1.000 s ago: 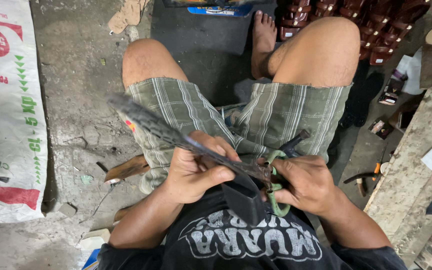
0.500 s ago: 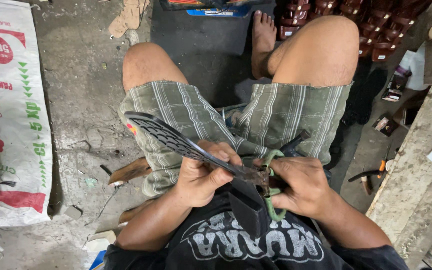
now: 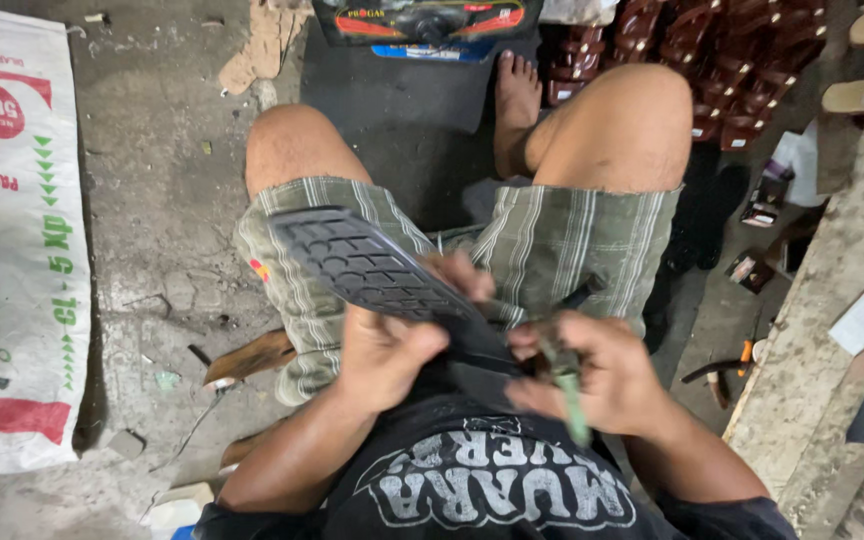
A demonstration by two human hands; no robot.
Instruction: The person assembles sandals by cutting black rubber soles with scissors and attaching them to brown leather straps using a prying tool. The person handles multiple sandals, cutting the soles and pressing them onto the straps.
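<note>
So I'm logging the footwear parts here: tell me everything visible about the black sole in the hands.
The sole is black and looks like rubber, flat and thin, with a raised tread of bars and blocks facing the camera. Its rounded end points up-left over the person's left thigh; the other end disappears between the hands. It is tilted, held above the lap. The left hand grips it from below, thumb on its edge. The right hand meets its near end while holding a green-handled tool, whose working end is hidden.

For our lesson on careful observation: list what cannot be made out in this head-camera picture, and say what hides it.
- Near end of the black treaded sole: covered by the left hand.
- Working end of the green-handled tool: hidden inside the right hand, and blurred.
- Brown stacked pieces: cut off by the top edge.
- Small tools on the floor: too small to identify.
</note>
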